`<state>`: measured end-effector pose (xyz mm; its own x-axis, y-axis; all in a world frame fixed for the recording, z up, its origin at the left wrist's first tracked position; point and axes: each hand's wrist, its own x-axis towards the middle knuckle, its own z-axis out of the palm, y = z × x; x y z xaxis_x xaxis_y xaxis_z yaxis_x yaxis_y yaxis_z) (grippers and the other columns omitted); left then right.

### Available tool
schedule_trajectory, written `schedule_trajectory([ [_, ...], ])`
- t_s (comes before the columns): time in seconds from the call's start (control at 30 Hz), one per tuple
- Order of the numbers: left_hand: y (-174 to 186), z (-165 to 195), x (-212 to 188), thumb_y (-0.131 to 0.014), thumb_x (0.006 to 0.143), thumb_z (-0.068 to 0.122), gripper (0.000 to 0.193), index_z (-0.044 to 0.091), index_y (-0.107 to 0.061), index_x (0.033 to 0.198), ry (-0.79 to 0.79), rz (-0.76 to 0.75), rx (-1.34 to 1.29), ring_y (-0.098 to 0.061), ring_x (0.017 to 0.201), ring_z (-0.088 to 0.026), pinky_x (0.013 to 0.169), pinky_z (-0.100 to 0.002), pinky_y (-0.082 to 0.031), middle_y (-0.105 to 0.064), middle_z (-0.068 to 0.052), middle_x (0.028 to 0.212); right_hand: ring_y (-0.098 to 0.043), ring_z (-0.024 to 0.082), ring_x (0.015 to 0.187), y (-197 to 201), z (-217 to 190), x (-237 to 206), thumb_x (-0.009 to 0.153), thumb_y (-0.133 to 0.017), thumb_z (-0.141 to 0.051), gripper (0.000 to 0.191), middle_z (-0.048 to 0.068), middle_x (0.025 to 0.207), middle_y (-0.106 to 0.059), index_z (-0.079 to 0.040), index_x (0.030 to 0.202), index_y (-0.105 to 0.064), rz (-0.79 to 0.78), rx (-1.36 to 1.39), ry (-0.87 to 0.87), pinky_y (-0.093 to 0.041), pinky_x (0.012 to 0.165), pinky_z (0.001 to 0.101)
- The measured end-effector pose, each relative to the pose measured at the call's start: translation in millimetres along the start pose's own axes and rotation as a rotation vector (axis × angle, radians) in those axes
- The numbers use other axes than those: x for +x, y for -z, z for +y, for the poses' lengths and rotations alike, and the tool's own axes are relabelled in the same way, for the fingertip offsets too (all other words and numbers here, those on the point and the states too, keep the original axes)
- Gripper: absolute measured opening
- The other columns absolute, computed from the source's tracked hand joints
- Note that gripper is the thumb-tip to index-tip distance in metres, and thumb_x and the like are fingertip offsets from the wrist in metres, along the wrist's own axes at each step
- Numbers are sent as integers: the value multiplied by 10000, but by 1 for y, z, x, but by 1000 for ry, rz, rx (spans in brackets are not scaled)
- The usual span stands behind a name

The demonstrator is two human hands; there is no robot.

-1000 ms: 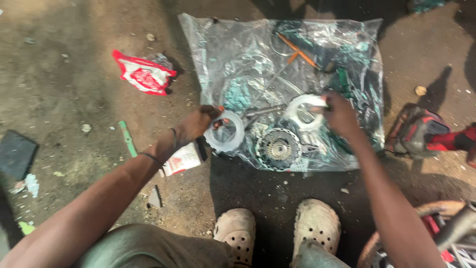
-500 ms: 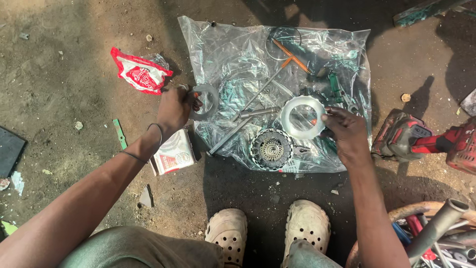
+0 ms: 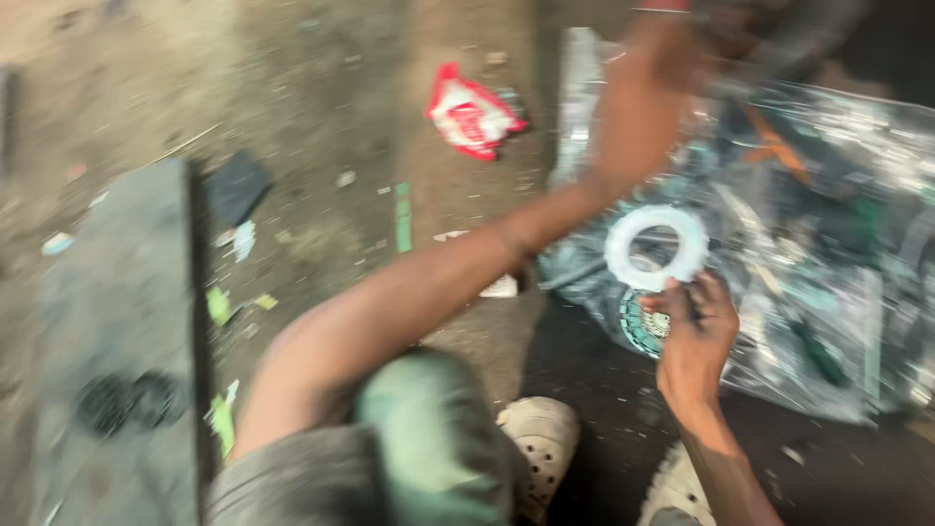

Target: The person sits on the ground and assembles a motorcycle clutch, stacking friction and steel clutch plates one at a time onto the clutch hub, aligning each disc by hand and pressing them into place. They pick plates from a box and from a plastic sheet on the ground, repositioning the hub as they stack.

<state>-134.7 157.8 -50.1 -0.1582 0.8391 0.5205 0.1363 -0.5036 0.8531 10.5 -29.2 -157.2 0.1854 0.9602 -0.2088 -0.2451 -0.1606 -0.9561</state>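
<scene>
While the view blurs, I log: right hand (image 3: 696, 336) pinching a white ring (image 3: 655, 247) at its lower edge, over the clear plastic sheet (image 3: 857, 292); left hand (image 3: 643, 107) stretched far across the sheet, grip unreadable; red wrapper (image 3: 470, 118) on the dirt ground (image 3: 292, 97).

bare arms, olive-green trousers (image 3: 429, 438), pale perforated clogs (image 3: 541, 438), thin wrist bangle (image 3: 516, 244).

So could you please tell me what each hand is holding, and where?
The right hand holds a white flat ring by its lower edge; the left hand is too blurred to tell.
</scene>
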Motion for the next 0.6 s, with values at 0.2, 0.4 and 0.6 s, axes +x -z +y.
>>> schedule_trajectory([
  [0.2, -45, 32, -33, -785, 906, 184, 408, 103, -656, 1285, -41, -338, 262, -783, 864, -254, 762, -327, -619, -782, -73, 998, -697, 170, 762, -23, -45, 15, 1090, -615, -96, 170, 115, 960, -702, 41, 1190, -635, -249, -216, 105, -537, 616, 327],
  [0.4, -22, -1, -25, -683, 961, 162, 277, 77, -724, 1221, 164, -327, -31, -840, 897, -149, 768, -302, -662, -849, -55, 1003, -648, 276, 823, -7, -26, -27, 752, -640, 52, 462, 130, 976, -663, 31, 1213, -631, -370, -839, 486, -515, 701, 389],
  [0.6, 7, 2, -22, -621, 990, 243, 320, 49, -680, 1237, 247, -164, 298, -793, 737, -159, 683, -309, -602, -807, -52, 836, -675, 407, 957, -55, 47, -69, 870, -702, -152, 271, 220, 1101, -650, 9, 1084, -656, -878, -1078, 562, -556, 775, 509],
])
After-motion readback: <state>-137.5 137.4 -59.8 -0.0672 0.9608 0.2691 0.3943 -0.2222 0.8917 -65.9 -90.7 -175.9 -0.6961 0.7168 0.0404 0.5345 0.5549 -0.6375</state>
